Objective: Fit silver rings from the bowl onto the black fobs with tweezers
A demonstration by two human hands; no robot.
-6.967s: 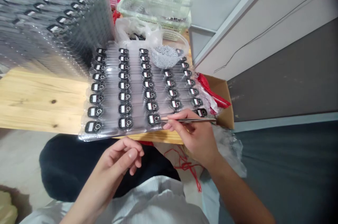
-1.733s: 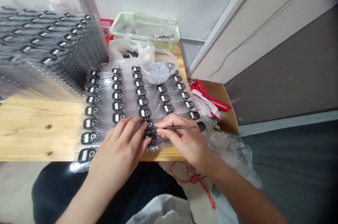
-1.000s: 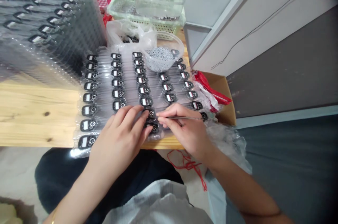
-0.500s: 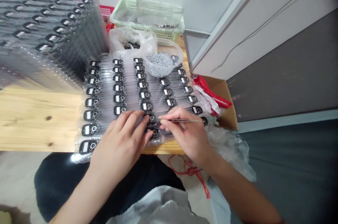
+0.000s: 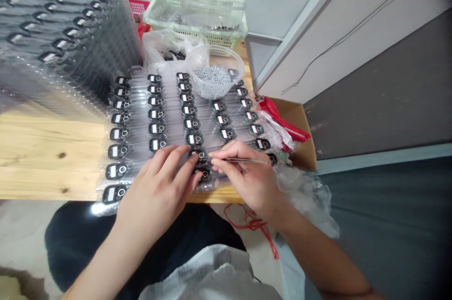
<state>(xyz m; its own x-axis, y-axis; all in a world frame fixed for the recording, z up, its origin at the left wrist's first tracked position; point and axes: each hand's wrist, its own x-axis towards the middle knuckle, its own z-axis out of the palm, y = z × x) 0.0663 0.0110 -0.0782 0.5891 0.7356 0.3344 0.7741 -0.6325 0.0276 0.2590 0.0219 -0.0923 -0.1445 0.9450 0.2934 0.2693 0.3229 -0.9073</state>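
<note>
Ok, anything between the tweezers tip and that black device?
Only the clear air-cushion film over the black device. The tip of the tweezers, held in the right hand, sits right beside it; the left hand rests just to its left.

Black gadgets [image 5: 157, 144] with white display patches line up in rows under clear film on a honey-yellow desk [image 5: 52, 163] streaked with dark knots. Behind them sits a pale green lattice basket [image 5: 165, 12]; a bright red cord [image 5: 251, 223] lies below.

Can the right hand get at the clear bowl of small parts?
Probably yes: the right hand holds tweezers, but nothing stands between it and the clear bowl; only the plastic sheet of black devices lies beneath.
</note>
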